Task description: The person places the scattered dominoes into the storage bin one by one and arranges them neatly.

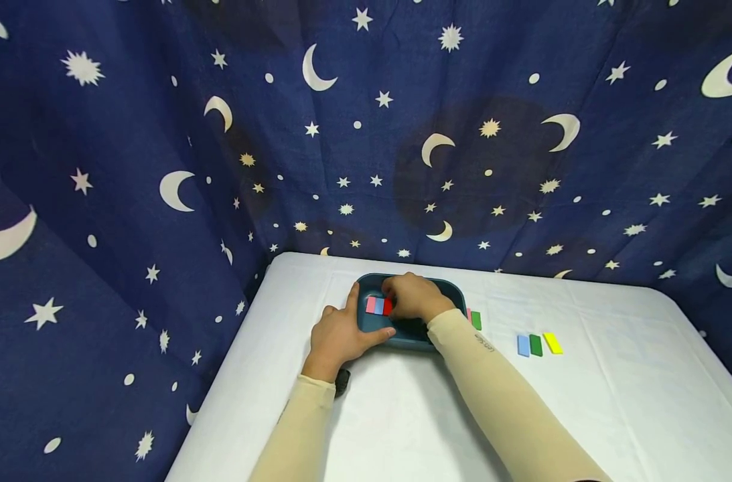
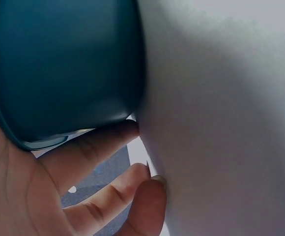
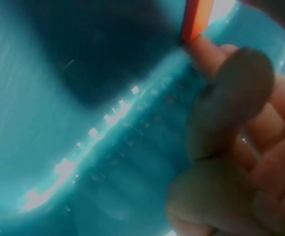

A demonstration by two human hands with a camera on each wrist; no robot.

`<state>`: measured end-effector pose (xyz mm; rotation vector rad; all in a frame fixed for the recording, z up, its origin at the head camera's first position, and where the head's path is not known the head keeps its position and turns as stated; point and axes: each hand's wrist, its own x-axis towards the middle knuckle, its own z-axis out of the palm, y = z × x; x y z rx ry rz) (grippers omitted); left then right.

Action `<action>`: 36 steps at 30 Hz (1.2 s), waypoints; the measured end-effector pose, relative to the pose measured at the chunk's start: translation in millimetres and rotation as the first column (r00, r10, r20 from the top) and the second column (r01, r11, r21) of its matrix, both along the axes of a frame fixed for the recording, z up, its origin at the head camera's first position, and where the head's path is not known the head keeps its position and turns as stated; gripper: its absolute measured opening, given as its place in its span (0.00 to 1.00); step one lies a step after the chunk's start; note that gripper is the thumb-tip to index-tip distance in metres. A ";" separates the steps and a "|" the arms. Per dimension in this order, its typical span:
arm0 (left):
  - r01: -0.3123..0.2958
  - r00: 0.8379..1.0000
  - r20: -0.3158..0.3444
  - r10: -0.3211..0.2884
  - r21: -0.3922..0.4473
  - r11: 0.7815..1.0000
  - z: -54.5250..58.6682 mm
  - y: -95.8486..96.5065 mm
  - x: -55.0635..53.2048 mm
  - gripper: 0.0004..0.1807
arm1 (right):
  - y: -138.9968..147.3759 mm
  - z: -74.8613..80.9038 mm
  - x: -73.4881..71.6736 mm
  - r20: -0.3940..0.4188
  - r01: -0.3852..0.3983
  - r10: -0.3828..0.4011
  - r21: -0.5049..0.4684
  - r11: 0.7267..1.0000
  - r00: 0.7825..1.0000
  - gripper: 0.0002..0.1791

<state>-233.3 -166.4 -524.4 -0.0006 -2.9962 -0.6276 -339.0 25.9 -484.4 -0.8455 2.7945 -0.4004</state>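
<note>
A dark teal tray sits on the white table. My left hand lies against its left front corner, the index finger along the left side and the thumb across the front edge. In the left wrist view, the tray's outer wall rests against the palm, with the fingers beside it. My right hand reaches inside the tray, its fingertips pinching a red tile. That tile stands next to a blue tile and a pink tile. The right hand hides much of the tray's inside.
Right of the tray lie a light blue tile, a green tile and a yellow tile. Another green tile and a partly hidden pink one lie by the tray's right side. A dark-blue curtain hangs behind the table.
</note>
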 end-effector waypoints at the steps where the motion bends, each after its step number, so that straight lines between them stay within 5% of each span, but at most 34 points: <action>1: 0.002 1.000 0.000 -0.002 -0.001 1.000 -0.1 1.5 0.0 0.75 | 2.6 0.6 0.5 0.005 0.004 -0.004 -0.006 1.000 1.000 0.34; 15: -0.004 1.000 0.017 0.004 -0.022 1.000 3.6 9.2 -2.6 0.74 | 36.6 41.6 17.6 -0.047 0.049 -0.054 -0.099 0.994 0.997 0.34; 25: -0.021 0.999 0.041 0.022 -0.021 1.000 6.6 7.0 0.6 0.74 | 84.2 62.8 49.2 -0.151 0.150 -0.168 -0.128 0.980 0.974 0.35; 31: -0.013 0.999 0.043 0.013 -0.004 1.000 5.9 5.8 4.4 0.77 | 122.8 55.1 71.6 -0.215 0.220 -0.266 -0.217 0.951 0.940 0.34; 36: -0.011 0.999 0.031 0.010 0.009 1.000 6.0 6.0 8.6 0.77 | 153.1 34.7 87.5 -0.292 0.252 -0.353 -0.332 0.909 0.889 0.28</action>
